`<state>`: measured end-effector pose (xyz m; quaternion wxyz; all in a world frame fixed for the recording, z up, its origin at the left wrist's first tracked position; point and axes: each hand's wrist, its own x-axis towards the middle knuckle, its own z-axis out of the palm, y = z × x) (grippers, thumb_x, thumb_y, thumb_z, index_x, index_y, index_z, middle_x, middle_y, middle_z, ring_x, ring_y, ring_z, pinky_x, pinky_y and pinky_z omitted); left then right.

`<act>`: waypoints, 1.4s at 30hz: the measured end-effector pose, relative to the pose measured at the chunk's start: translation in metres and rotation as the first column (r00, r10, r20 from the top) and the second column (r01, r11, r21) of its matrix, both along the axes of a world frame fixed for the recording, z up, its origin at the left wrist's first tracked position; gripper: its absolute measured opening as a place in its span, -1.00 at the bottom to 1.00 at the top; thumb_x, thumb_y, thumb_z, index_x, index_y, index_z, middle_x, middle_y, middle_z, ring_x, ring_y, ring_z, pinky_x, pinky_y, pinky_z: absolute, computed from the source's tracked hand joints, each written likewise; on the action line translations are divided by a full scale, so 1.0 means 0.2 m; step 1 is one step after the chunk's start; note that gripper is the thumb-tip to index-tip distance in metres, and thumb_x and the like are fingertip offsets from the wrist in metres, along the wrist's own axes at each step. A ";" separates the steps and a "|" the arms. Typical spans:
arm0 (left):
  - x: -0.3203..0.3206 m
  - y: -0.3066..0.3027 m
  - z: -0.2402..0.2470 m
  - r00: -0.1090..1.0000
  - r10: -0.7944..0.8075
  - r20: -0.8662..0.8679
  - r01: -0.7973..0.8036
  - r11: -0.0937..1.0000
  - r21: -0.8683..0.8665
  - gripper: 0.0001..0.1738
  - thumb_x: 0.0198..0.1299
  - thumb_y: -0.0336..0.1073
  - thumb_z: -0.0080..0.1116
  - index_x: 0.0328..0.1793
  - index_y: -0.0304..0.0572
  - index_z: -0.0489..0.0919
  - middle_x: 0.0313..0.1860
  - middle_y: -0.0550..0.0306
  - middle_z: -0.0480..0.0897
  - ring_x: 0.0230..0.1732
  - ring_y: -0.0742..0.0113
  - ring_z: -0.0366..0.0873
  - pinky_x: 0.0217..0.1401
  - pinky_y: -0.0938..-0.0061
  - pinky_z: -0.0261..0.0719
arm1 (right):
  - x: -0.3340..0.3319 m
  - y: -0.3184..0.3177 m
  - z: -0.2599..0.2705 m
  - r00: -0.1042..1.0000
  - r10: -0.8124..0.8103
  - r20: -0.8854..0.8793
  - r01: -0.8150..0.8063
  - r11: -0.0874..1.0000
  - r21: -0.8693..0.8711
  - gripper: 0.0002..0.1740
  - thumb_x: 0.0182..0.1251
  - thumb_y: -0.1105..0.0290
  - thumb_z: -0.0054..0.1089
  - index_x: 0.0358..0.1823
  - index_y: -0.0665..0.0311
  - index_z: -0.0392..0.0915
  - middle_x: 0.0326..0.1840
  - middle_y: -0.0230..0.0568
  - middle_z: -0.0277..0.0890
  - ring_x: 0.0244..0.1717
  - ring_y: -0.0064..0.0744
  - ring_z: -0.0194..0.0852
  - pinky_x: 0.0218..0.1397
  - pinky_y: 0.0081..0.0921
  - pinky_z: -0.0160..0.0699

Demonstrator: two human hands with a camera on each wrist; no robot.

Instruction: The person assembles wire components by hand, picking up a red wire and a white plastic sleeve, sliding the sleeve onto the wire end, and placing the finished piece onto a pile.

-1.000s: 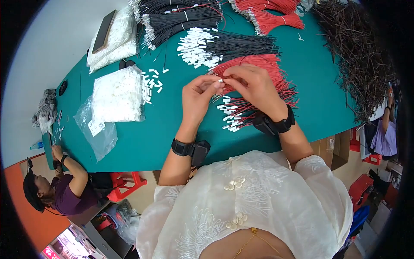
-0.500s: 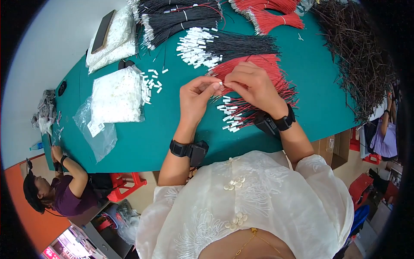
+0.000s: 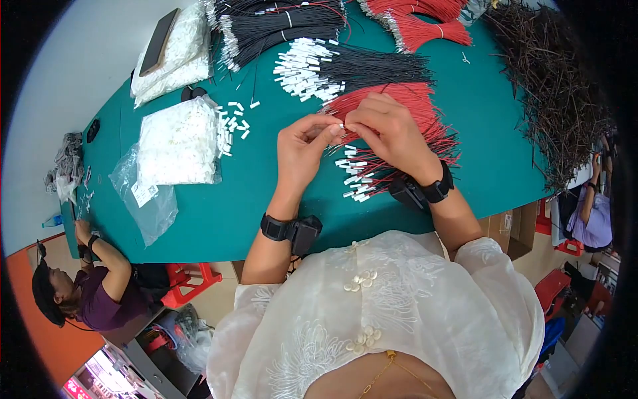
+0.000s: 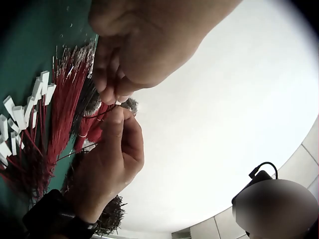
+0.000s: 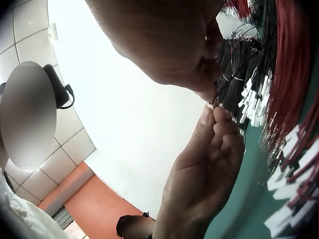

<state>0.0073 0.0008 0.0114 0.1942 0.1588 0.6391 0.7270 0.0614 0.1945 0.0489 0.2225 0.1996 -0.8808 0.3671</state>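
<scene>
Above the fanned red wires [image 3: 428,110] on the green table [image 3: 219,233], the left hand [image 3: 299,151] pinches a small white connector housing [image 3: 341,126] between thumb and fingertips, while the right hand [image 3: 392,136] pinches what looks like a thin dark wire [image 4: 104,113] right against it. The fingertips hide the joint, so whether the wire tip sits inside cannot be told. The likeliest fault is a wire entering crooked or short: the housing is tiny and the fingers block it from sight, so the tip may catch at the edge and the strand buckle. Too loose a pinch might let the housing drop among the white-ended red wires [image 3: 359,174] nearby, where it would be hard to pick out.
</scene>
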 end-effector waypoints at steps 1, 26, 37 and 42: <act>0.00 0.00 0.00 1.000 -0.004 0.001 0.004 1.000 0.000 -0.87 0.38 -0.48 0.32 -0.02 -0.40 0.73 -0.23 0.05 0.80 -0.24 0.42 0.76 -0.12 0.56 0.73 | 0.00 0.00 0.00 1.000 -0.001 0.003 0.002 1.000 -0.005 -0.86 0.21 0.59 0.38 -0.20 0.35 0.65 -0.30 -0.13 0.61 -0.27 -0.07 0.55 -0.15 -0.24 0.50; -0.04 -0.04 0.04 0.994 0.099 -0.048 -0.093 0.989 0.112 -0.87 0.38 -0.44 0.34 -0.02 -0.33 0.71 -0.21 0.18 0.76 -0.20 0.50 0.68 -0.09 0.60 0.63 | -0.04 0.07 0.01 0.996 -0.085 0.001 0.085 0.996 -0.001 -0.85 0.22 0.49 0.45 -0.21 0.33 0.68 -0.26 -0.21 0.66 -0.14 -0.16 0.58 -0.03 -0.29 0.58; -0.04 -0.03 0.06 0.770 -0.247 -0.588 0.004 0.924 -0.383 -0.85 0.12 -0.44 0.46 -0.18 -0.17 0.74 -0.27 0.17 0.73 -0.23 0.30 0.63 -0.06 0.44 0.60 | 0.11 0.31 0.14 0.891 -0.104 0.443 -0.025 0.961 0.276 -0.83 0.15 0.43 0.48 -0.26 0.31 0.72 -0.28 -0.13 0.70 -0.17 -0.05 0.63 -0.07 -0.24 0.60; 0.02 0.04 0.04 0.553 -0.429 -0.714 0.064 0.877 -0.477 -0.85 0.04 -0.41 0.47 -0.24 -0.14 0.74 -0.26 0.13 0.73 -0.15 0.11 0.61 -0.02 0.29 0.61 | 0.09 0.25 0.08 0.849 -0.129 0.512 -0.017 0.963 0.270 -0.83 0.11 0.41 0.48 -0.29 0.30 0.71 -0.29 -0.10 0.69 -0.18 0.00 0.64 -0.11 -0.17 0.59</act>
